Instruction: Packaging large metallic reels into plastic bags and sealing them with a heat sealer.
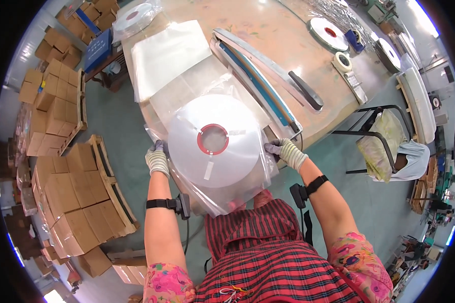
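Observation:
A wide, flat roll of silvery film [197, 113] with a red core ring [201, 147] lies inside a clear plastic bag [222, 199] at the table's near edge. Strips of tape stick to its face. My left hand [157, 157], in a striped glove with grey fingertips, pinches the bag's left side. On the opposite side my right hand [287, 153], gloved alike, has its fingers closed on the bag's edge. The bag's near end hangs past the table edge toward my apron. Just beyond my right hand lies a long bag sealer [258, 78], its black-handled arm raised.
A stack of clear bags [174, 55] lies beyond the roll. Farther right on the table [283, 30] are another film roll [328, 35] and tape rolls [343, 61]. Cardboard boxes [81, 189] on pallets stand at left. A black-framed chair [374, 134] stands at right.

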A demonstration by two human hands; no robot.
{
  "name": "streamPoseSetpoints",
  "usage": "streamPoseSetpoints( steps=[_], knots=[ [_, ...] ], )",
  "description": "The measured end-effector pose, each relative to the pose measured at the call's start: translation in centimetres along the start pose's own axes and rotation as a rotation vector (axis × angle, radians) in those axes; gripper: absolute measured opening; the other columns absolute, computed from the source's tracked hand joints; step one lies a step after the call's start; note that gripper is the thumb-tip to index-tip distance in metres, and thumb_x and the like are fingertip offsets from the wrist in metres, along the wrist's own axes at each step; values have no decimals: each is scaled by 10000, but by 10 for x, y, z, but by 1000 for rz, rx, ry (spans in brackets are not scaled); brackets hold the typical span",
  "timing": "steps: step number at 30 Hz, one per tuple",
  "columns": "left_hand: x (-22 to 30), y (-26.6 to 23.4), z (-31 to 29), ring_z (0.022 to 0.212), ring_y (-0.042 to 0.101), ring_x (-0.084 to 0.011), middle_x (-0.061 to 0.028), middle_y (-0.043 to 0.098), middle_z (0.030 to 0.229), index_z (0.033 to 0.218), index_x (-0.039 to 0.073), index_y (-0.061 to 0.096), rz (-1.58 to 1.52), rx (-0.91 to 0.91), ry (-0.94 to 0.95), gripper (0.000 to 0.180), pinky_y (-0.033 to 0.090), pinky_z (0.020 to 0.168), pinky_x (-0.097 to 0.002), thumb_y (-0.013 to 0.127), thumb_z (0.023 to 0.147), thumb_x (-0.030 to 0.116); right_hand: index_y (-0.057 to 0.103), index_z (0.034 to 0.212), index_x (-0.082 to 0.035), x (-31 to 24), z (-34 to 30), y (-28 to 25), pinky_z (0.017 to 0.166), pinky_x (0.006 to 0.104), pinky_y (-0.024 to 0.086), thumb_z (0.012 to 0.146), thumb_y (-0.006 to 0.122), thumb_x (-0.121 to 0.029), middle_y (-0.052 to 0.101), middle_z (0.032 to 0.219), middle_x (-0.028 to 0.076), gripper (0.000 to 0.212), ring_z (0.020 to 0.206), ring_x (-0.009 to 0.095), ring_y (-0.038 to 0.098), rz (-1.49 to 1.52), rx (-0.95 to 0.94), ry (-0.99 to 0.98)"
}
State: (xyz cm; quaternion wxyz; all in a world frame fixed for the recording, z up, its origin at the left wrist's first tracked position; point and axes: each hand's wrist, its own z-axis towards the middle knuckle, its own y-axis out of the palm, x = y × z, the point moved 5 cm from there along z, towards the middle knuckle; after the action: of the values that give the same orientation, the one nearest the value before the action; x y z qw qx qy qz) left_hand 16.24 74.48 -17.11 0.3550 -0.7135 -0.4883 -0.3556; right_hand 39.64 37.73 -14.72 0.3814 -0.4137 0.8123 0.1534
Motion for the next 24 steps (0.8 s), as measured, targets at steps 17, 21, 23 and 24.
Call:
streamPoseSetpoints(
  steps=[17,21,23,24],
  knots=[
    [115,132,-37,1161,473,-308,-185,522,1225,1246,106,493,1384,-409,925,404,345,1006,-376,510,885,287,636,913,38,-3,-5,-2,659,272,481,831,649,-222,650,757,50,272,662,137,592,8,-21,-132],
    [127,81,-39,1166,448,-371,-226,508,1224,1307,20,394,1219,-151,847,561,344,1005,-407,531,863,334,650,911,17,5,-10,-22,646,265,477,833,651,-260,646,743,45,288,655,135,592,2,-26,-26],
    [116,37,-58,1153,462,-382,-246,500,1224,1301,-21,378,1048,68,878,666,357,992,-408,595,817,381,652,942,17,9,-15,-29,677,268,472,830,653,-318,651,788,52,353,704,137,590,-53,19,-39],
    [95,6,-63,1126,493,-355,-240,510,1217,1282,-58,388,923,197,847,681,378,963,-394,620,806,371,652,942,17,3,-17,-27,677,268,472,830,653,-318,651,788,52,353,704,137,590,-57,-5,-53]
  ],
)
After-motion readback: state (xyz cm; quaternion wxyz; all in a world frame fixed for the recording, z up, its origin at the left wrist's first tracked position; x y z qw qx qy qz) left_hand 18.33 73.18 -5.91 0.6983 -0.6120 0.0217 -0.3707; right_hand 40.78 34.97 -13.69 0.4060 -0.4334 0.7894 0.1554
